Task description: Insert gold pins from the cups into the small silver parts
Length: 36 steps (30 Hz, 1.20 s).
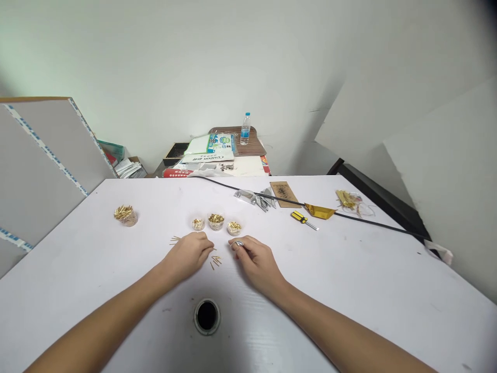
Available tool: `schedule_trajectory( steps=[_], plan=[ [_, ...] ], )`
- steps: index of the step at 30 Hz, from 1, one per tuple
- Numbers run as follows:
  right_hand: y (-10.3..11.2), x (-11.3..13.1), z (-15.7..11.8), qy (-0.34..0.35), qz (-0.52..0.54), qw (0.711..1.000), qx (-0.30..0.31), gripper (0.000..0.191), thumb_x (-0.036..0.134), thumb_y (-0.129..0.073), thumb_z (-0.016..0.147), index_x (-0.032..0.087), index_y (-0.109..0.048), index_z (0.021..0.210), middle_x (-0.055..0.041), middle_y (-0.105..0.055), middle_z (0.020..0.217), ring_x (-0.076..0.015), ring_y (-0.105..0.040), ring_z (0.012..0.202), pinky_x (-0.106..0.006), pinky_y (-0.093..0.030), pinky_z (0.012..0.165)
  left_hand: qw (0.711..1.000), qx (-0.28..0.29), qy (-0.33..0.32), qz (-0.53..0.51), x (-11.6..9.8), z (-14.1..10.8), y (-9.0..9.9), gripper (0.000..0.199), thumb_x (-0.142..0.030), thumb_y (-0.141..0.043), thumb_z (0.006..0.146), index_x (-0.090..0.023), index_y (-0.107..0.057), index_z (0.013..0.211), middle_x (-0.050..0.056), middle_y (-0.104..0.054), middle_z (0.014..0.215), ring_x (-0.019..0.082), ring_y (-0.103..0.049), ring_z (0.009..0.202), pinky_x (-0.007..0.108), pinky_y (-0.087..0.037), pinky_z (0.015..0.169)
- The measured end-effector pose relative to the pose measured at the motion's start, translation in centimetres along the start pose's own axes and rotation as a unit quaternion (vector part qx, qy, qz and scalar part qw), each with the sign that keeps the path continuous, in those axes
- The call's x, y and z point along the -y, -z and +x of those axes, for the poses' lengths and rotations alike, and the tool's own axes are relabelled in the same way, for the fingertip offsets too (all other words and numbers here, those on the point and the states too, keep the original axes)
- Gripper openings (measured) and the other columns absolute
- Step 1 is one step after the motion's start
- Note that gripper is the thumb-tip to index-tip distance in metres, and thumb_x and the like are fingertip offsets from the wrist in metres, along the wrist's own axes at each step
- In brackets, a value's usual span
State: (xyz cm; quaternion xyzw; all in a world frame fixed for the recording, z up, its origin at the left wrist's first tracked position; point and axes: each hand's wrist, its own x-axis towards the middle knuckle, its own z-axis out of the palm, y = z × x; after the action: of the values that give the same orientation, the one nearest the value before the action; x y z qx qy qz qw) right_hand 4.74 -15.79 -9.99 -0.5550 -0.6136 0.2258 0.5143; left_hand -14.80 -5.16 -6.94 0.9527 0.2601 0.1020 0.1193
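Observation:
My left hand [190, 255] is closed in a pinch above the white table, with the tip of a thin brass-coloured pin [215, 249] showing at its fingertips. Facing it across a small gap, my right hand [259, 260] curls around a small shiny silver metal piece [238, 243], mostly hidden by the fingers. Between the hands lie several loose brass pins [216, 260]. More pins [174, 239] rest left of my left hand. Just beyond the hands stand three small clear cups of brass parts: a left cup [198, 224], a middle cup [216, 221] and a right cup [234, 228].
Another cup [126, 216] heaped with long brass pins stands at left. A yellow-black screwdriver [305, 220], a brown card [285, 194], silver packets [254, 198] and a bag [353, 202] lie right. A black cable [373, 220] crosses the table [388, 290]. A round hole [207, 316] opens near me.

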Motion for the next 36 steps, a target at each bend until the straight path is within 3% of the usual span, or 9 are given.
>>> schedule_trajectory(
  steps=[4, 8, 11, 15, 18, 21, 27, 36],
  plan=[
    [0.1, -0.1, 0.1, -0.011, 0.021, 1.000, -0.002, 0.020, 0.028, -0.053, 0.097, 0.020, -0.072, 0.097, -0.0055, -0.069, 0.080, -0.0195, -0.063, 0.076, -0.032, -0.049, 0.072, 1.000, 0.024, -0.002, -0.001, -0.4, -0.3, 0.5, 0.027, -0.021, -0.047, 0.099, -0.020, -0.073, 0.103, 0.006, -0.068, 0.085, 0.020, -0.065, 0.081, 0.030, -0.046, 0.071],
    [0.0, -0.5, 0.0, -0.016, 0.027, 1.000, 0.002, 0.018, 0.026, -0.058, 0.094, 0.021, -0.073, 0.103, -0.0051, -0.068, 0.083, -0.0181, -0.060, 0.073, -0.031, -0.048, 0.068, 1.000, 0.008, -0.008, -0.023, -0.9, 0.8, 3.6, 0.025, -0.024, -0.049, 0.099, -0.020, -0.073, 0.098, 0.005, -0.070, 0.086, 0.018, -0.065, 0.080, 0.029, -0.046, 0.073],
    [0.0, -0.8, 0.0, -0.034, 0.036, 0.999, 0.012, 0.020, 0.027, -0.060, 0.092, 0.020, -0.073, 0.105, -0.0038, -0.067, 0.079, -0.0170, -0.057, 0.069, -0.030, -0.045, 0.065, 0.999, -0.019, -0.035, 0.016, -0.7, 3.0, 6.8, 0.024, -0.025, -0.049, 0.098, -0.018, -0.072, 0.098, 0.006, -0.070, 0.091, 0.018, -0.064, 0.083, 0.030, -0.046, 0.076],
    [-0.1, -0.8, 0.1, -0.055, 0.050, 0.997, 0.027, 0.019, 0.030, -0.062, 0.089, 0.019, -0.073, 0.099, -0.0024, -0.064, 0.075, -0.0164, -0.054, 0.067, -0.029, -0.042, 0.064, 0.994, 0.036, -0.044, 0.092, 0.6, 7.0, 9.0, 0.020, -0.023, -0.057, 0.092, -0.020, -0.076, 0.097, 0.008, -0.067, 0.101, 0.025, -0.059, 0.100, 0.035, -0.044, 0.086],
    [-0.1, -0.6, 0.2, -0.057, 0.055, 0.996, 0.039, 0.018, 0.032, -0.060, 0.091, 0.018, -0.072, 0.093, -0.0023, -0.062, 0.075, -0.0163, -0.053, 0.068, -0.028, -0.041, 0.064, 0.988, 0.108, -0.045, 0.101, 1.5, 9.6, 8.5, 0.015, -0.022, -0.066, 0.084, -0.023, -0.080, 0.091, 0.008, -0.068, 0.109, 0.028, -0.055, 0.107, 0.037, -0.043, 0.091],
    [0.0, -0.3, 0.2, -0.056, 0.047, 0.996, 0.052, 0.022, 0.036, -0.056, 0.094, 0.018, -0.068, 0.086, -0.0015, -0.058, 0.072, -0.0156, -0.049, 0.067, -0.028, -0.039, 0.063, 0.985, 0.135, -0.037, 0.102, 1.6, 11.1, 7.3, 0.014, -0.021, -0.071, 0.081, -0.026, -0.081, 0.088, 0.007, -0.068, 0.114, 0.030, -0.053, 0.110, 0.038, -0.044, 0.091],
    [0.0, -0.1, 0.3, -0.063, 0.048, 0.994, 0.073, 0.023, 0.033, -0.052, 0.094, 0.017, -0.065, 0.084, -0.0007, -0.056, 0.072, -0.0145, -0.047, 0.066, -0.027, -0.036, 0.062, 0.982, 0.142, -0.045, 0.119, 1.1, 11.6, 5.8, 0.010, -0.021, -0.073, 0.079, -0.026, -0.081, 0.084, 0.005, -0.071, 0.113, 0.030, -0.054, 0.107, 0.036, -0.044, 0.086],
    [0.0, -0.1, 0.2, -0.073, 0.032, 0.993, 0.089, 0.021, 0.031, -0.053, 0.093, 0.017, -0.066, 0.086, 0.0001, -0.057, 0.072, -0.0129, -0.045, 0.064, -0.025, -0.035, 0.061, 0.981, 0.136, -0.047, 0.131, 1.3, 11.3, 5.4, 0.013, -0.016, -0.064, 0.081, -0.018, -0.077, 0.083, 0.007, -0.072, 0.106, 0.027, -0.056, 0.105, 0.033, -0.043, 0.088]
  ],
)
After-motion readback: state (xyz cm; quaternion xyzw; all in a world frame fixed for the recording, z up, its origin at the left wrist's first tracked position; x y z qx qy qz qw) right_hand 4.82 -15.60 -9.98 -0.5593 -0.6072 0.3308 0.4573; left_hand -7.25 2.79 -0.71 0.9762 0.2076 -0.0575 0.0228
